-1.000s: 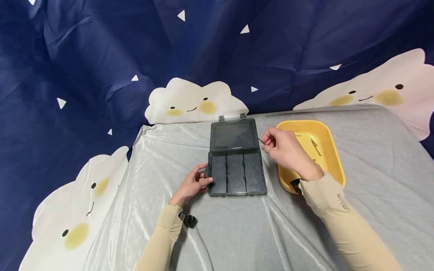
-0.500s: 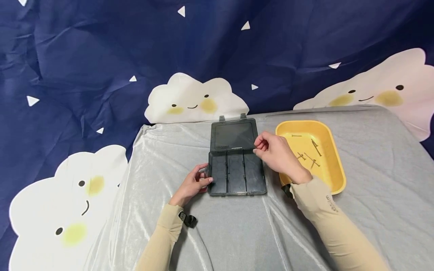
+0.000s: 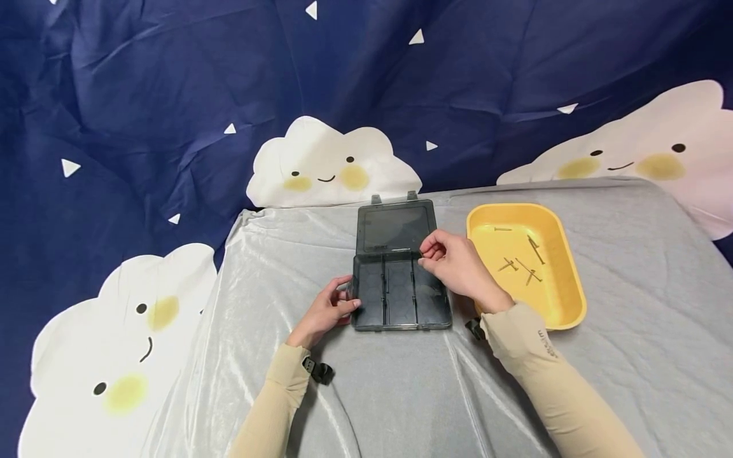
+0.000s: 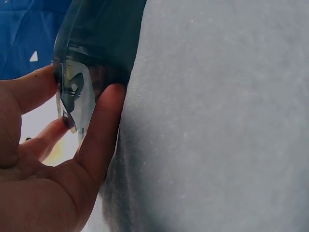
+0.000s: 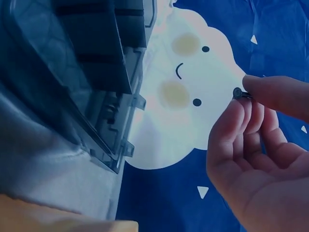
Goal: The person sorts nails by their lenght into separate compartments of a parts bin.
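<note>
A dark translucent compartment box (image 3: 399, 299) stands with its lid (image 3: 395, 226) raised at the back; two dividers split it into three long compartments. My left hand (image 3: 328, 313) grips the box's left side, thumb near the front left rim. In the left wrist view, the left hand's fingers (image 4: 108, 116) press against the clear side wall. Over the back of the right compartment, my right hand (image 3: 455, 262) pinches a small screw (image 5: 238, 93) between thumb and fingertips. Its round head shows in the right wrist view, while most of the shank is hidden by the fingers.
A yellow tray (image 3: 564, 267) stands right of the box, just beyond the right hand. Several screws (image 3: 535, 249) lie scattered in it. Grey cloth (image 3: 389, 394) covers the table, and a blue curtain with clouds (image 3: 343, 63) hangs behind.
My right hand has moved left from beside the tray to over the box's right compartment, keeping the screw pinched. More screws in the tray are uncovered. The left hand stays on the box.
</note>
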`<state>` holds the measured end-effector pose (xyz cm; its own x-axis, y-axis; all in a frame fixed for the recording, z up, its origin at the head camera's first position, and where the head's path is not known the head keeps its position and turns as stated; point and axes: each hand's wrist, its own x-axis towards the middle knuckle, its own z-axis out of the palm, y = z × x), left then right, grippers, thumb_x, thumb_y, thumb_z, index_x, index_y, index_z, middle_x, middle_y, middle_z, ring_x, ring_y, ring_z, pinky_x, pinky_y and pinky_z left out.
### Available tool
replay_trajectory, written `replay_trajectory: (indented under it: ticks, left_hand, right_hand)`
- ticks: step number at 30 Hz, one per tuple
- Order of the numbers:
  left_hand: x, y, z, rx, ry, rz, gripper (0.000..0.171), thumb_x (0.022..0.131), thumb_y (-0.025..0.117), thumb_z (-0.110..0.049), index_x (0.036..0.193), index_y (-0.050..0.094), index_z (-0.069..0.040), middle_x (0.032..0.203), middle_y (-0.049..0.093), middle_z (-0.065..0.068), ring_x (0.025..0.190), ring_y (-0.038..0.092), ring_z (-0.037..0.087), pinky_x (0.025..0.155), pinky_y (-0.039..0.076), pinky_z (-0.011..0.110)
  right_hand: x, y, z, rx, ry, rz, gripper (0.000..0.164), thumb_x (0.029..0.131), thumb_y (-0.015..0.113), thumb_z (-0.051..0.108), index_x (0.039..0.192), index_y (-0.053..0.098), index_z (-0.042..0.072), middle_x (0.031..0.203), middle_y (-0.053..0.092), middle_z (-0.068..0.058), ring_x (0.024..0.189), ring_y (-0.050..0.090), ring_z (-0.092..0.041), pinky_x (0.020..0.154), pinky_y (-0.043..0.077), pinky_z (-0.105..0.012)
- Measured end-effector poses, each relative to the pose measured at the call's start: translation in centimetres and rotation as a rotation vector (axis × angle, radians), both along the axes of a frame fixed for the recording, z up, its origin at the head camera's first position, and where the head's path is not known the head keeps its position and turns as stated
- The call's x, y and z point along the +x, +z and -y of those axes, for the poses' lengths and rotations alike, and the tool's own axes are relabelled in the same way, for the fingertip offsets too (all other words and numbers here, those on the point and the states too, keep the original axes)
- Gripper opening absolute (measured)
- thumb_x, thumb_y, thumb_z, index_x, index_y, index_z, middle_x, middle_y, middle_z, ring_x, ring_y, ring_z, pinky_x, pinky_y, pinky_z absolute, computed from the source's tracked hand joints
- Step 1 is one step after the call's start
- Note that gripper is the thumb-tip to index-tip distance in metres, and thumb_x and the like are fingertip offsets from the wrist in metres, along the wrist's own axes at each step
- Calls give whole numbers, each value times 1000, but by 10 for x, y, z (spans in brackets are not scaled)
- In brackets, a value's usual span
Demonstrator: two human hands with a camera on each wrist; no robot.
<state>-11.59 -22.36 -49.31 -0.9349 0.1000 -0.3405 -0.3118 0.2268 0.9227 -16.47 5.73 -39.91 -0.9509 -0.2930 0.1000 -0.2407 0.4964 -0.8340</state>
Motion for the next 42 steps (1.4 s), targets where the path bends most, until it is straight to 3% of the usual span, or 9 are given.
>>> replay_trajectory:
  ticks: [11,24,35,42]
  left_hand:
    - [0,1,0,14,14,12,63,88,68,-6,145,41,-17,94,53,1,74,53,10,64,52,27]
    - [1,3,0,3,17,15,63,89,68,-7,145,42,-18,96,55,2,76,54,12,65,52,27]
    - [-1,1,2,2,6,5,63,89,68,-7,145,42,-17,97,57,4,75,55,12,65,52,27]
    - [0,1,1,1,4,6,64,88,69,-8,145,41,-18,98,59,5,76,56,13,66,53,28]
  right_hand:
    - [0,-13,10,-5,3,17,10,82,71,5,89,65,4,82,65,-8,72,58,-15,66,48,-21]
    - [1,-26,21,6,-3,118,10,79,73,8,87,66,6,78,66,-5,66,59,-12,65,48,-27]
    - [-1,-34,26,76,14,124,7,78,71,10,85,68,7,76,66,-3,66,58,-12,66,47,-26]
    - [-1,-36,27,115,3,134,15,76,72,11,89,69,6,77,68,-3,67,60,-11,66,47,-25]
